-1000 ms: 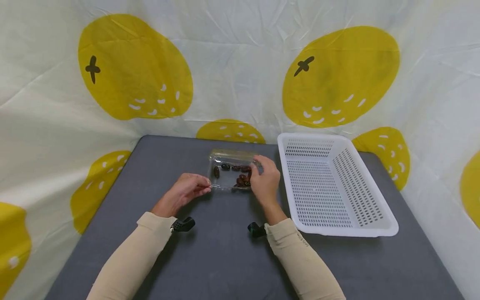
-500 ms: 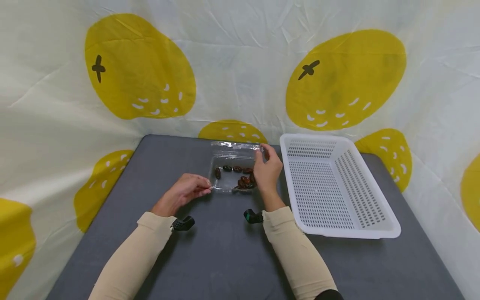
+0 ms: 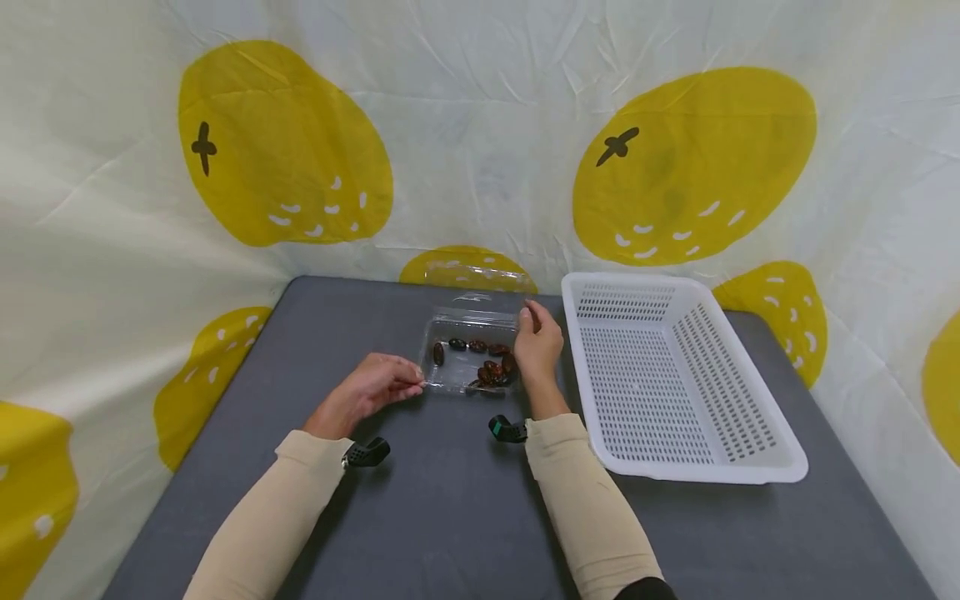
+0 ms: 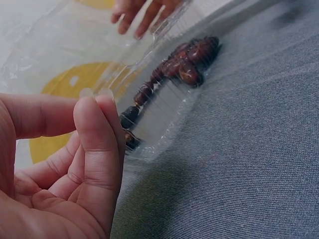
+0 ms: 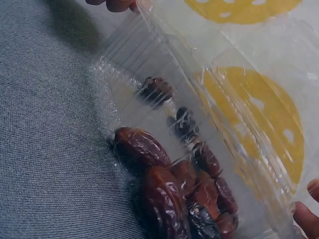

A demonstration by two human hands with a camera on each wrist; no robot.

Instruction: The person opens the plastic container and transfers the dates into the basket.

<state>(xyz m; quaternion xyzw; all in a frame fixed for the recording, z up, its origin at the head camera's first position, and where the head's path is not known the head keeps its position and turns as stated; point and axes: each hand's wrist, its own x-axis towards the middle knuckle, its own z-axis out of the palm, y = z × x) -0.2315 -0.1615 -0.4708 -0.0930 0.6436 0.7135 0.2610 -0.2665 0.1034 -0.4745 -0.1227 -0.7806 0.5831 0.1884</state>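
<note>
A clear plastic clamshell box (image 3: 457, 375) holds several dark brown dates (image 3: 491, 373), mostly bunched at its right side, with others along the back and left walls. Its see-through lid (image 3: 480, 277) stands swung back behind it. My left hand (image 3: 381, 385) pinches the box's front left corner between thumb and forefinger, plainly seen in the left wrist view. At the box's right side, near the hinge, is my right hand (image 3: 538, 346). Its thumb and finger (image 5: 305, 216) are apart beside the plastic edge in the right wrist view, with nothing visibly gripped.
To the right stands a white perforated basket (image 3: 761, 468) with no contents visible. A dark grey cloth (image 3: 450, 517) covers the table. Behind it hangs a pale curtain (image 3: 480, 167) printed with yellow fruit. Black wrist devices (image 3: 367, 452) show at both cuffs.
The lid has swung up and back, away from the dates. My right hand rose with the lid, then came slightly down off it. My left hand has kept its pinch at the corner.
</note>
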